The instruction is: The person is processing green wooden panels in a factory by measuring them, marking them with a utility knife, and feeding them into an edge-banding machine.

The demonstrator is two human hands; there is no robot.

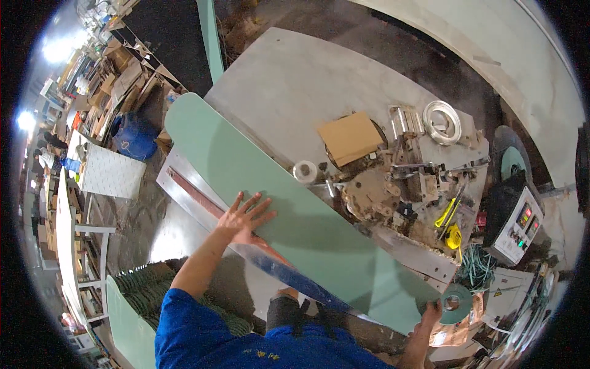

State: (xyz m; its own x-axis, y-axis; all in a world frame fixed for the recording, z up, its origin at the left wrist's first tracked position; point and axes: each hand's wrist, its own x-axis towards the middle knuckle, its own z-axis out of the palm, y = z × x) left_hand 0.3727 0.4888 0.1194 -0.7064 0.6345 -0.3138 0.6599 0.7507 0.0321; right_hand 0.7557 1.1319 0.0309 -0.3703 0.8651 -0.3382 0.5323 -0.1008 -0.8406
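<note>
A long pale green board [264,184] with a rounded far-left end slants across the grey metal machine table [295,67]. My left hand [246,218] rests flat on its near edge, fingers spread and pressed on the top face. At the lower right, my right hand [430,315] is closed around the board's near-right end; some of its fingers are hidden. Beside that hand is a roll of green edge strip [458,301]. Along the board's far side stands the machine's roller and clamp assembly [375,190], next to a white round roller [305,172].
Brown cardboard [350,138], a clear tape roll [442,123] and a yellow tape measure [453,237] lie on the table. A control box [519,224] with lit displays stands right. Green boards [132,320] are stacked lower left, below a blue barrel [132,135].
</note>
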